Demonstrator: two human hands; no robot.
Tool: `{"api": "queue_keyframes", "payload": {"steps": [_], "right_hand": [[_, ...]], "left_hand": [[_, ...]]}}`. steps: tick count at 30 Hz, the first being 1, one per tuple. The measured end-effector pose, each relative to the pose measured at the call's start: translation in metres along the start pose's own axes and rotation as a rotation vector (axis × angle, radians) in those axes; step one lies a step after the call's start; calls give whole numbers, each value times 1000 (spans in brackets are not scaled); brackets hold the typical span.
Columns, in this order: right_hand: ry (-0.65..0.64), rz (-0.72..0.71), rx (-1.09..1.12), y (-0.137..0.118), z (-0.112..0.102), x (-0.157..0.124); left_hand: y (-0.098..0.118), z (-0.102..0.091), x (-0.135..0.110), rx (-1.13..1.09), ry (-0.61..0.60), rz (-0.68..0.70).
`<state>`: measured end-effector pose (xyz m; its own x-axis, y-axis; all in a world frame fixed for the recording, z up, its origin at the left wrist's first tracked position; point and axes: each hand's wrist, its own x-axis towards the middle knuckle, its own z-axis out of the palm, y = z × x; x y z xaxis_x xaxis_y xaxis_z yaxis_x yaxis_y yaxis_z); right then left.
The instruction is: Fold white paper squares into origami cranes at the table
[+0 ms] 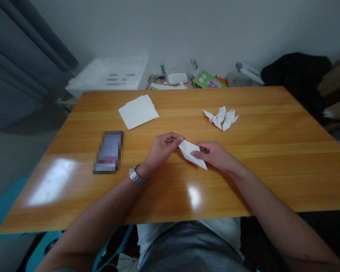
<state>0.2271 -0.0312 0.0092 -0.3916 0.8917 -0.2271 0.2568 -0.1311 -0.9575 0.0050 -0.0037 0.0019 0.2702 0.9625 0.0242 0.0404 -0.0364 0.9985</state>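
A white sheet of paper folded into a narrow diamond shape, the folded paper, is held between both hands above the middle of the table. My left hand pinches its upper left tip between thumb and fingers. With the thumb on top and the fingers behind, my right hand grips its right side. The lower point of the paper sticks out free towards me. Beyond my right hand lie several folded white paper figures in a cluster. Flat sheets of white paper rest in a loose stack past my left hand.
A phone with a blurred screen lies left of my left forearm on the wooden table. Behind the far edge are a white plastic tub, a green booklet and a black cloth-like heap.
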Motion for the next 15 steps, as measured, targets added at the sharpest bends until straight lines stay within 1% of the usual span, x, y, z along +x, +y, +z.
{"api": "queue_keyframes", "payload": {"steps": [6, 11, 13, 15], "right_hand": [[-13, 5, -22, 0, -1, -1], [-12, 16, 2, -1, -1, -1], [5, 29, 0, -1, -1, -1], [19, 43, 2, -1, -2, -2]], "left_hand": [[2, 1, -2, -50, 1, -66], [3, 1, -3, -68, -29, -37], [5, 0, -3, -43, -41, -16], [8, 1, -4, 14, -27, 19]]}}
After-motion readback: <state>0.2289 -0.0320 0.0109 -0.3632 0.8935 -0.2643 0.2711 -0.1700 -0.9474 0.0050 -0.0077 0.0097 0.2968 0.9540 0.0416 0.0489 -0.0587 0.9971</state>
